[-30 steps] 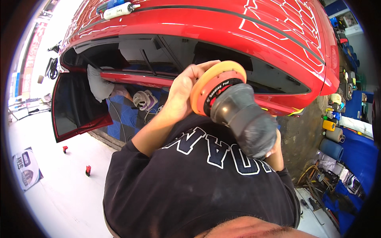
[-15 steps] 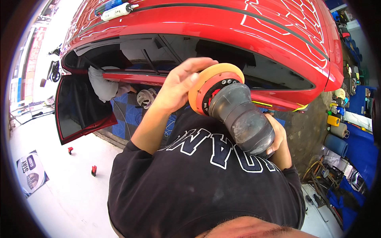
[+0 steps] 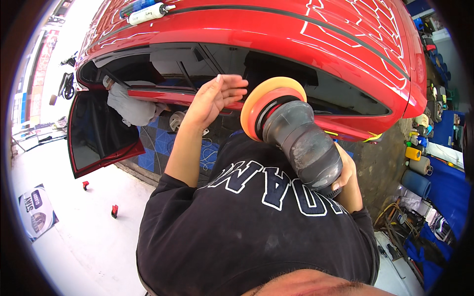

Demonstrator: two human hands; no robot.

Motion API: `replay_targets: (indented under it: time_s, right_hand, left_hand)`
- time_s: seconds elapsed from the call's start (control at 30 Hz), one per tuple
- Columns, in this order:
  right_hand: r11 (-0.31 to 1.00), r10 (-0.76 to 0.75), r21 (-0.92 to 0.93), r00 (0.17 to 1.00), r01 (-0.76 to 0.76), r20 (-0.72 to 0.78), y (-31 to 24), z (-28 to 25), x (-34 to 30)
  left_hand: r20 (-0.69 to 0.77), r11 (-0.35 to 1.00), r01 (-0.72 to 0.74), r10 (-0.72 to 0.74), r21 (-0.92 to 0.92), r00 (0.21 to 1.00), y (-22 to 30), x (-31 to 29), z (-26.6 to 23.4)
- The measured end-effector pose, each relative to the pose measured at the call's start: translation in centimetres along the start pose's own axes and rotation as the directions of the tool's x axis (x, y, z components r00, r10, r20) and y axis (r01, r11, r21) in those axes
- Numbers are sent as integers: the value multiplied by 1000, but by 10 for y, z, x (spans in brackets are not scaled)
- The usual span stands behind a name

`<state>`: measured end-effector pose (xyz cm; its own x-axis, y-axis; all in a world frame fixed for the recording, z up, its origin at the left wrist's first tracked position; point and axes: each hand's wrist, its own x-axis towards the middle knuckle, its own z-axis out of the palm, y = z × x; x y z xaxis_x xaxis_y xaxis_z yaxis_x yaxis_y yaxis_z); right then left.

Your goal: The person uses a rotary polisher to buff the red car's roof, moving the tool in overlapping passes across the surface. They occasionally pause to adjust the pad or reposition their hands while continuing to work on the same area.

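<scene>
A car polisher (image 3: 301,140) with a dark, scuffed body is tilted up in front of my chest. Its round orange foam pad (image 3: 260,96) points up and to the left, toward the car. My right hand (image 3: 347,170) grips the rear of the body, partly hidden behind it. Just left of the pad, my left hand (image 3: 217,98) is raised with its fingers stretched out, apart from the foam and holding nothing. Beyond both hands is the side of a red car (image 3: 237,29) with dark windows (image 3: 276,69).
A white bottle (image 3: 148,14) and a blue one lie on the car roof. At left, a car door (image 3: 98,133) hangs open, and a person in grey (image 3: 131,103) bends beside it. Containers (image 3: 417,153) and tools line the right side. A cable (image 3: 210,153) lies on blue floor tiles.
My left hand has come off the foam pad and moved left, its fingers now stretched. The pad has turned slightly. The person in grey has shifted a little.
</scene>
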<state>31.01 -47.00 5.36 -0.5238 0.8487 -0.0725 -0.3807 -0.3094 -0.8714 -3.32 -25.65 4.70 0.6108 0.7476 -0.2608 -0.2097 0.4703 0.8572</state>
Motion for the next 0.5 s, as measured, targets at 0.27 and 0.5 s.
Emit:
replay_targets:
  time_s: [0.27,0.5]
  right_hand:
    - [996,49,83,994,-40,-99,-9,12,-1]
    - [1000,-2,13,1000,1,26,12,-11,-4]
  left_hand:
    - [345,994,16,-52,107,937,-27,-14,-13]
    - [118,670,82,-247,738,962,-46,-13,-21]
